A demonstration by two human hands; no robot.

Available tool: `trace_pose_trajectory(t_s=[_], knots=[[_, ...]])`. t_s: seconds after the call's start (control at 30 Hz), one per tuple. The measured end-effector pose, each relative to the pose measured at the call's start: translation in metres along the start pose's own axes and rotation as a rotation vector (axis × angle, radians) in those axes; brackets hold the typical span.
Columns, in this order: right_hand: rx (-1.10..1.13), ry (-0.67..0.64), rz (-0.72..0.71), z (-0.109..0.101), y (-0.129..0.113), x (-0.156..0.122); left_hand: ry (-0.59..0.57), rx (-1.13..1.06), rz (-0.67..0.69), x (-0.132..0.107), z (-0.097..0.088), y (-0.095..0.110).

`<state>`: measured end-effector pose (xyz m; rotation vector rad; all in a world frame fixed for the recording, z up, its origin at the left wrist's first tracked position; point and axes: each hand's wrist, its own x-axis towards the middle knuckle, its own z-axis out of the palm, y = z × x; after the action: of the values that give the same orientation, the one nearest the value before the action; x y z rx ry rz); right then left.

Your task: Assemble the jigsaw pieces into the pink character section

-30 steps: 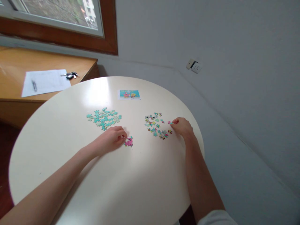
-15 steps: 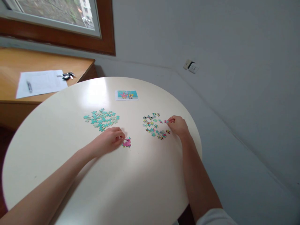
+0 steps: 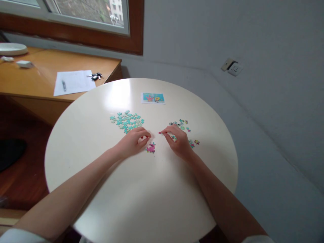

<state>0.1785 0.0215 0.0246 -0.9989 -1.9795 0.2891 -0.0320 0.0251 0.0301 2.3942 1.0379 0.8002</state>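
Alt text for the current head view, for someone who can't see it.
The right hand pinches a pink puzzle piece at a round white table, with the left hand curled beside a pink puzzle cluster. Teal pieces lie left, multicolored pieces right, and a cartoon picture card farther back.

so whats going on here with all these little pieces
A person has both hands among jigsaw pieces on a round white table. The right hand pinches a small pink piece. The left hand is beside a small pink cluster, with no piece visible in its fingers. Teal pieces lie beyond the left hand, mixed-colour pieces around the right. A picture card lies farther back.
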Motion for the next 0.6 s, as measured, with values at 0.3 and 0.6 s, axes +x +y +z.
trace_pose_trajectory(t_s=[0.3, 0.6], knots=[[0.103, -0.091, 0.011, 0.0082, -0.0041, -0.0033, 0.043, -0.091, -0.023, -0.0008, 0.006, 0.0052], [0.244, -0.125, 0.136, 0.0123, -0.0051, -0.0066, 0.009, -0.093, 0.014, -0.0007, 0.0091, 0.0039]])
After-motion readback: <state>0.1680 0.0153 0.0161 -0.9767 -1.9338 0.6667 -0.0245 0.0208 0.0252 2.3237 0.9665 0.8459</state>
